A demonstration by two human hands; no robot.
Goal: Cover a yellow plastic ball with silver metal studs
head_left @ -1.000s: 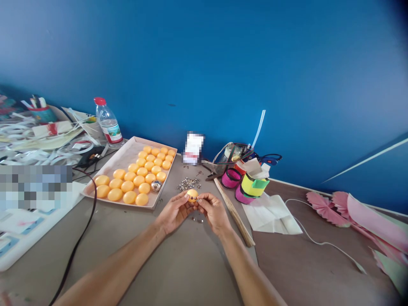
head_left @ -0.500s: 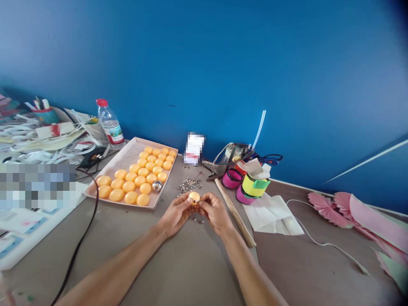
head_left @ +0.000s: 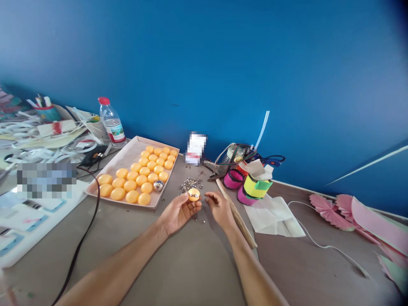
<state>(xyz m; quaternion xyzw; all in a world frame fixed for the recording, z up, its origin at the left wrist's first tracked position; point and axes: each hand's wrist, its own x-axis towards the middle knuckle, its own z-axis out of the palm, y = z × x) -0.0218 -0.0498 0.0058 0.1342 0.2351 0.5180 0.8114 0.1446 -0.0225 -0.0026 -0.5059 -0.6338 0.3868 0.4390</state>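
My left hand (head_left: 179, 213) holds an orange ping-pong ball (head_left: 194, 194) between thumb and fingers. Several small silvery pieces sit on the side of the ball facing me. My right hand (head_left: 219, 208) hovers just right of the ball, apart from it, its fingers bent and slightly parted; I see nothing in them. Behind the ball lies a loose pile of small shiny silvery pieces (head_left: 190, 184), and a few more are scattered on the table below my hands. To the left, a shallow pale box (head_left: 123, 156) carries rows of orange balls (head_left: 130, 185) and one silver-covered ball (head_left: 158, 185).
A water bottle (head_left: 112, 125) stands behind the box. Right of my hands lie a wooden stick (head_left: 239, 219), pink and yellow bands (head_left: 253, 188) and white paper (head_left: 276, 219). A black cable (head_left: 83, 242) crosses the box's left corner. Pink folded pieces (head_left: 333, 210) lie far right.
My right hand has come away from the ball, a little to the right. My left hand keeps hold of the ball, and the silvery pieces on it now show more clearly.
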